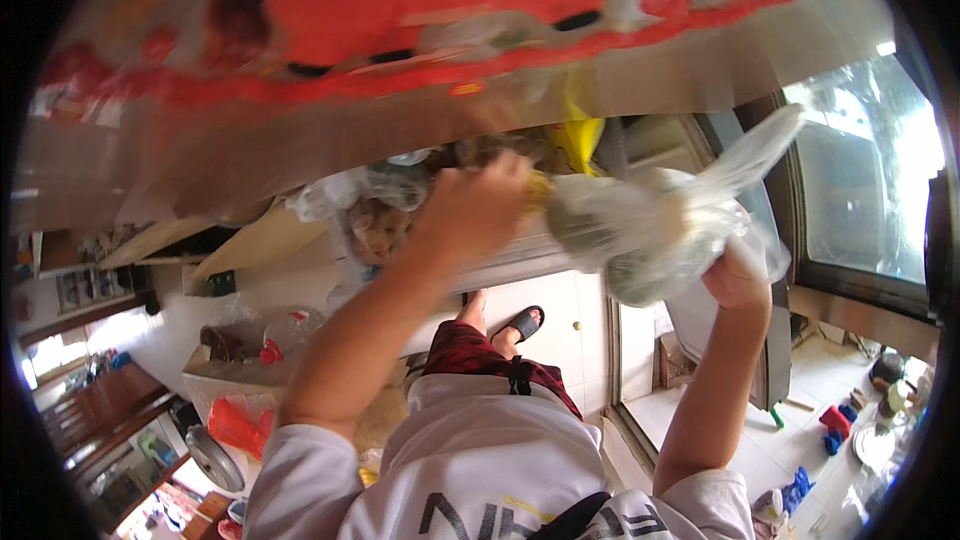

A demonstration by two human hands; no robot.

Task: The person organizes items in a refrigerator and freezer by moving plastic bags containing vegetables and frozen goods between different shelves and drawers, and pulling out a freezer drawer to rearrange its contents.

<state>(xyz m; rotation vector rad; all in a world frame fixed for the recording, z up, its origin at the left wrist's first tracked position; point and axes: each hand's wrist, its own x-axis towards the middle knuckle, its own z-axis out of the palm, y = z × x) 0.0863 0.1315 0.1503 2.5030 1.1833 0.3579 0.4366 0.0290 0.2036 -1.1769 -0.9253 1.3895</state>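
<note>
Raised at the right, my right hand (739, 274) grips a knotted clear plastic bag (645, 232) that holds pale green, rounded contents. Its twisted end points up and right. Left of the bag, my left hand (487, 199) is curled and blurred by motion. A small yellowish thing (538, 191) lies against its fingers; whether they hold it cannot be told. Beyond the hands is an open compartment with clear bags of brownish contents (379, 221) and a bright yellow bag (581, 139).
A red and white patterned cover (435, 7) hangs above the compartment. At right stand an open door panel (701, 330) and a glass window (862, 187). Sundry items lie on the white tiled floor (795, 420) at lower right. A ledge (232, 371) at left holds plastic containers.
</note>
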